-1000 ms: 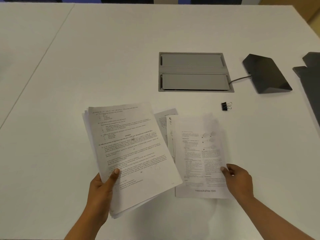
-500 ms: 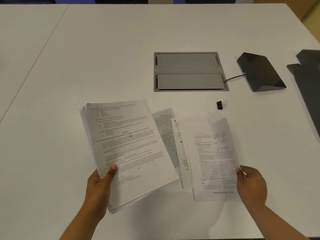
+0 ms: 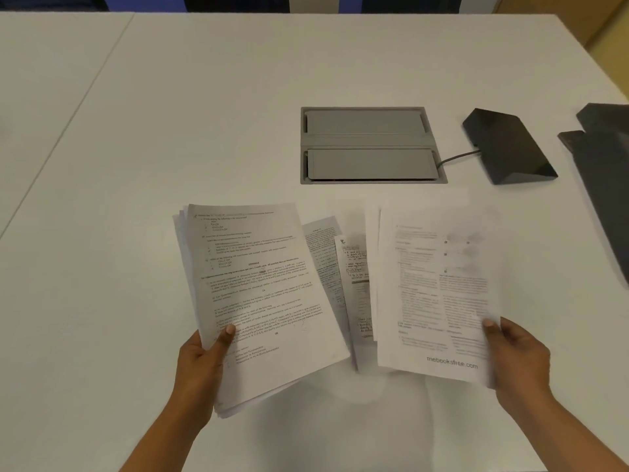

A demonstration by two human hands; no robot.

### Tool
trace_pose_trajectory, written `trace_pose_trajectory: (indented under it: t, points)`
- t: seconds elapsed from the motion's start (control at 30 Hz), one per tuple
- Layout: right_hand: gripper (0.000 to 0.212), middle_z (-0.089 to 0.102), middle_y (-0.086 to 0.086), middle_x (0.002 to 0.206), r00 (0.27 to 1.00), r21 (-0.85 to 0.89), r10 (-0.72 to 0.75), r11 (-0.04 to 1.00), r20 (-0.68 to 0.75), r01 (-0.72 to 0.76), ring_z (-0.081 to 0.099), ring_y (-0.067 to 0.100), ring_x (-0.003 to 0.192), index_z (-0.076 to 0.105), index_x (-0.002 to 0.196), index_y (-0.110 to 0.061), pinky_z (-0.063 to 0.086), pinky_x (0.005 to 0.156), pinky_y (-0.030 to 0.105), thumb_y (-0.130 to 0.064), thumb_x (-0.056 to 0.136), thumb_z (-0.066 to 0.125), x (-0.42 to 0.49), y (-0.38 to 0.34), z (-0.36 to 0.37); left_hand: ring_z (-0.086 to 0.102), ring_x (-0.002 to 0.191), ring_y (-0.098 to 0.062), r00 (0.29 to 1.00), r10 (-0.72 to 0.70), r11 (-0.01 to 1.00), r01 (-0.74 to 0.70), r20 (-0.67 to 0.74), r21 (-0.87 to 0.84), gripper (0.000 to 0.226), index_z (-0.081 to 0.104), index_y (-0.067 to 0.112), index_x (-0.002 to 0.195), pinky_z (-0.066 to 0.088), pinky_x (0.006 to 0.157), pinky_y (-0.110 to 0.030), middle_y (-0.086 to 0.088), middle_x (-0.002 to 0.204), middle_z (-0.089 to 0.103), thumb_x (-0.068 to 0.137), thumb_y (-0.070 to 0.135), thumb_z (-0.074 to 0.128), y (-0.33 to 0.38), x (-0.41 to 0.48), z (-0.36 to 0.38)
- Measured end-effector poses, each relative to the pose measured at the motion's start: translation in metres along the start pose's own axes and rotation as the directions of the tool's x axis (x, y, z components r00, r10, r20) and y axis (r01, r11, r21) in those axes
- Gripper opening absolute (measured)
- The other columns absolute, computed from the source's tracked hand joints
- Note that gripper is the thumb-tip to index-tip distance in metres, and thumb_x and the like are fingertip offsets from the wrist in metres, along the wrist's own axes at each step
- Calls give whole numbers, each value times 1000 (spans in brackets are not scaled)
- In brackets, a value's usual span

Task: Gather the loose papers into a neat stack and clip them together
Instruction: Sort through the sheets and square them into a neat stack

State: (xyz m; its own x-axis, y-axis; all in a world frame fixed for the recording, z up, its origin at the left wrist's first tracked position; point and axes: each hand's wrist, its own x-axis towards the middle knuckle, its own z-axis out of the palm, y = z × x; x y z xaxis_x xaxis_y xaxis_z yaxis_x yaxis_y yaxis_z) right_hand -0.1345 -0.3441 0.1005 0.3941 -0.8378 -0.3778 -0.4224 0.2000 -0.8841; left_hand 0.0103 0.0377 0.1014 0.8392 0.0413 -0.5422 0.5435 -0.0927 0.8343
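My left hand (image 3: 200, 366) grips the lower left corner of a thick stack of printed papers (image 3: 258, 294), held tilted above the white table (image 3: 204, 97). My right hand (image 3: 517, 359) pinches the lower right corner of a printed sheet (image 3: 439, 291), lifted and blurred, with other sheets behind it. Two more printed sheets (image 3: 343, 277) lie on the table between the hands, partly covered. The black binder clip is hidden behind the raised sheet.
A grey recessed cable box (image 3: 371, 144) is set into the table beyond the papers. A black wedge-shaped device (image 3: 507, 144) with a cable sits to its right. A dark object (image 3: 606, 172) lies at the right edge.
My right hand has lifted its sheet up and to the right, so the sheet now covers the binder clip. The left hand's stack has barely moved.
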Motion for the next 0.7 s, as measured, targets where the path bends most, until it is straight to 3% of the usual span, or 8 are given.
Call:
trace_pose_trajectory:
  t: [0.07,0.3,0.4,0.47,0.57,0.63,0.7]
  points:
    - [10,76,5,96,996,77,26,996,90,-33,73,18,78,73,95,-15,61,62,26,-20,92,65,-8,-7,1,74,85,-29,1000,2,1000,-2,27,4,13,68,22,104,57,68,-36,1,90,80,92,26,64,3,-1,7]
    - [19,79,8,88,968,48,-79,996,236,70,75,27,81,73,89,-9,59,76,40,-25,92,64,-41,-29,32,76,90,-23,983,-24,999,31,183,-36,19,69,19,110,60,73,-33,-2,99,80,93,24,63,13,-10,38]
    - [18,78,4,86,945,28,-136,991,298,133,74,20,79,72,87,-9,57,67,27,-24,92,64,-49,-35,47,76,91,-27,973,-14,998,26,232,-49,21,70,17,111,62,74,-37,-5,100,80,94,24,61,20,-17,50]
    - [12,77,-3,91,926,-11,-149,987,346,163,73,13,82,71,98,-18,54,64,17,-25,93,62,-51,-36,56,75,95,-30,966,-7,998,24,259,-59,25,69,17,115,61,81,-44,-7,104,79,95,27,58,25,-23,56]
    - [27,75,-5,107,872,-48,-58,995,485,93,73,12,95,63,117,-26,57,82,33,-35,92,61,-53,-36,66,73,102,-25,969,-1,996,22,247,-81,33,66,24,122,57,92,-48,-2,112,77,98,39,49,29,-29,62]
    - [26,75,-4,110,820,-53,4,998,573,33,72,16,100,65,117,-25,55,90,40,-34,94,59,-58,-37,70,67,111,-21,978,-31,996,46,204,-73,40,60,28,124,50,102,-47,6,122,71,98,51,42,32,-31,66]
    - [22,75,-5,111,797,-55,-10,997,605,54,72,16,102,67,116,-26,55,91,39,-29,96,57,-64,-38,73,68,107,-18,976,-33,995,53,214,-87,42,59,29,123,54,96,-41,7,119,71,97,54,36,36,-33,68]
